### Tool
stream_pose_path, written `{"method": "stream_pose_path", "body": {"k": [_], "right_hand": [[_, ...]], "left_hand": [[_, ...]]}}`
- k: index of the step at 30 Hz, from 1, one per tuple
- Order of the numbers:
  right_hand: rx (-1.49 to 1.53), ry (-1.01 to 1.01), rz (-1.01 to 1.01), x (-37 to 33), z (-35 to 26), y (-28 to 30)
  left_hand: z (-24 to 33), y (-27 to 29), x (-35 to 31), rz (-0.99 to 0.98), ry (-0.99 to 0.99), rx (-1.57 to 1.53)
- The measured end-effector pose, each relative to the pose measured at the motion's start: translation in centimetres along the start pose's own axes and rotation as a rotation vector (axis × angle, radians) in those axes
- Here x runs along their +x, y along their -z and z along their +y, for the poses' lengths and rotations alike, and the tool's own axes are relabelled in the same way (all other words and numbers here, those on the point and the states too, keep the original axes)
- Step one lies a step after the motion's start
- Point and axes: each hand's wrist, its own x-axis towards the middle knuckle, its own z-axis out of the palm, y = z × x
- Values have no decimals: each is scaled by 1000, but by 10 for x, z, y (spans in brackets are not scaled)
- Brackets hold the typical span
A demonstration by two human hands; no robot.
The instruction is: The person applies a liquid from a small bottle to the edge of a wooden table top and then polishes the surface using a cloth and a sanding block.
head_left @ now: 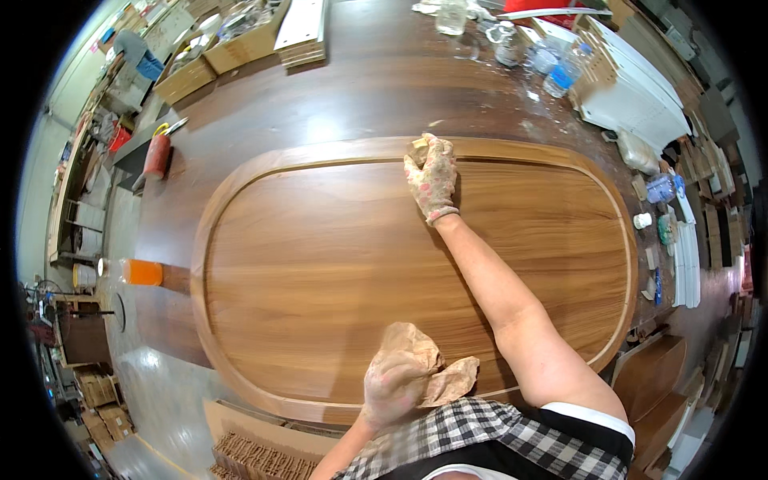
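A large oval wooden panel (320,256) with a raised rim lies flat on a dark brown table (376,80). My right hand (432,176), in a spotted work glove, reaches to the far rim of the panel and presses a small tan block (417,146) against it. My left hand (394,384), also gloved, rests on the near part of the panel, closed on a crumpled brownish cloth (436,368) that spreads out to its right.
Plastic bottles (560,76) and jars stand at the table's far right beside white boards (640,88). Cardboard boxes (208,64) sit far left, a red can (157,156) and an orange container (142,272) at the left edge. Small items line the right edge.
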Motion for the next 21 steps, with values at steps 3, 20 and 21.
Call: {"method": "stream_pose_path", "body": {"k": [3, 20, 21], "right_hand": [[-11, 32, -8, -11, -38, -33], [100, 130, -138, -101, -252, -227], [166, 190, -202, -110, -262, -228]], "left_hand": [[-7, 44, 1, 24, -11, -54], [-112, 215, -107, -130, 165, 88], [-123, 214, -115, -357, 151, 426]]}}
